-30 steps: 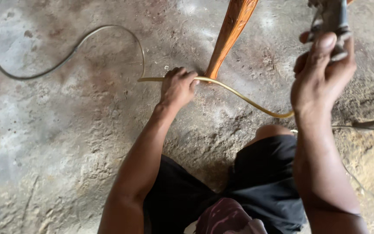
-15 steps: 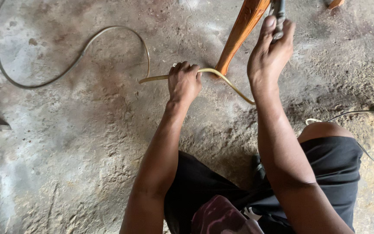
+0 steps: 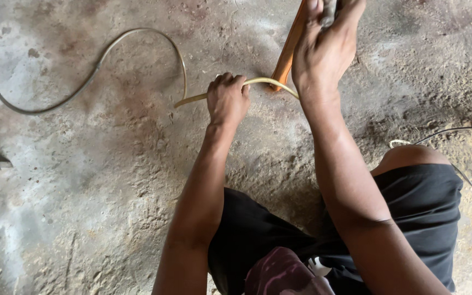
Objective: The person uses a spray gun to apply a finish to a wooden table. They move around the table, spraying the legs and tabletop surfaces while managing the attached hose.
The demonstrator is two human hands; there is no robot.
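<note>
A thin yellowish cane strip [image 3: 263, 83] is gripped by the left hand [image 3: 227, 100], whose fingers are curled shut around it just above the concrete floor [image 3: 110, 180]; the hand is seen a little above the centre of the view, toward 12 o'clock. From the fist the strip is seen running out to 9 o'clock, where its pale end lies against the floor, and arching toward 3 o'clock until it is hidden behind the right wrist. The right hand [image 3: 323, 52] is raised at about 1 o'clock, at the top edge of the frame, and its fingers are closed around a small dark tool [image 3: 329, 11], of which only a short part is shown, so its kind cannot be told. An orange-brown wooden stick [image 3: 288, 52] is stood slanting just to the 9 o'clock side of the right hand, its lower end planted on the floor just beside the arch of the strip; whether the two touch cannot be told. A long grey cane [image 3: 91, 79] is laid in a wide loop across the floor at 10 to 11 o'clock, well apart from both hands. At 3 o'clock a thin pale cord [image 3: 443, 131] is trailed over the floor past a bare knee [image 3: 411, 155], and black shorts [image 3: 416, 213] are seen at 5 o'clock
</note>
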